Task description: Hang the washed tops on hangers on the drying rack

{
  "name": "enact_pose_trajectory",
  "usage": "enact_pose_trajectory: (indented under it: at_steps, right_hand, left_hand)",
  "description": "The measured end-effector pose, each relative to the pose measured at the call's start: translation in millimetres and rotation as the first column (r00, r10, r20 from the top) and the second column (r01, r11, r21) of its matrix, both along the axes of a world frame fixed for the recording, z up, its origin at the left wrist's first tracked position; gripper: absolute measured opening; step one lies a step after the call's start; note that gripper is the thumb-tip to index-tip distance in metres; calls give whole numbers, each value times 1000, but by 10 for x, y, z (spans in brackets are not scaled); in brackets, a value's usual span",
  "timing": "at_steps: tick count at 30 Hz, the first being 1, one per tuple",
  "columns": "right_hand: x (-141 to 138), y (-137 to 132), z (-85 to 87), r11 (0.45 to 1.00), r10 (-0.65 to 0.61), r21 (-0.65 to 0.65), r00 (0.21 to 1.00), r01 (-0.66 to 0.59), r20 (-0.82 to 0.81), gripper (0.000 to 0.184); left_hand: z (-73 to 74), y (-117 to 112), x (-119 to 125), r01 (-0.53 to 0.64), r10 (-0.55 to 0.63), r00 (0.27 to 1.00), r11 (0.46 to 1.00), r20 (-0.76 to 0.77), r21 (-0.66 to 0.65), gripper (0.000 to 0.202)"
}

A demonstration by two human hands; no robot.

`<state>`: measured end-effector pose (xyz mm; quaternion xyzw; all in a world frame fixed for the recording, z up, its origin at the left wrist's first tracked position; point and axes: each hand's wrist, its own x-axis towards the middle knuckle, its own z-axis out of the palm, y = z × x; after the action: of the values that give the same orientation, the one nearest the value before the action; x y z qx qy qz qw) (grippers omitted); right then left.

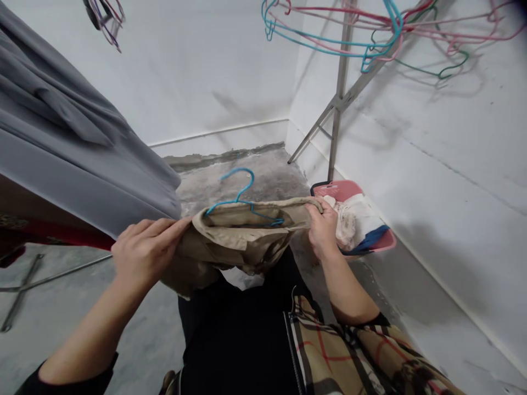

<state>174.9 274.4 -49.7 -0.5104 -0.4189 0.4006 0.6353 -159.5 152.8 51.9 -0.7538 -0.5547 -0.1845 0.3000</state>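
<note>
In front of my body I hold a pair of khaki trousers [222, 238] by the waistband, which is spread sideways. My left hand [146, 247] pinches its left end, fingers stretched along the fabric. At the other end, my right hand [323, 227] has thumb and fingers closed on the waistband. A blue wire hanger [242, 186] sits within the waist opening; its hook sticks up above the fabric, and part of its frame is hidden inside. Neither hand touches the hanger's hook. The trouser legs drop out of sight below.
A pink basket [387, 241] with clothes stands on the floor against the right wall. Behind it rises a metal rack [338, 104], with several coloured hangers [321, 46] at its top. Grey cloth [82, 137] hangs at the left, above crossed metal legs [24, 285].
</note>
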Motion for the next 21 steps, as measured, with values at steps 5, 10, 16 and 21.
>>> enact_pose_trajectory:
  at_steps: [5, 10, 16, 21]
  right_hand:
    - [95, -176, 231, 972, 227, 27, 960, -234, 163, 23]
    - [266, -342, 564, 570, 687, -40, 449, -821, 571, 22]
    - [254, 56, 631, 812, -35, 410, 667, -414, 744, 40]
    - [183, 225, 706, 680, 74, 341, 524, -649, 849, 40]
  left_hand:
    - [-201, 30, -77, -133, 136, 990, 988, 36, -85, 26]
    - [-276, 114, -214, -172, 267, 833, 957, 485, -232, 25]
    - [-76, 161, -229, -6, 136, 702, 983, 699, -185, 24]
    - [-23, 184, -198, 17, 86, 703, 990, 706, -137, 22]
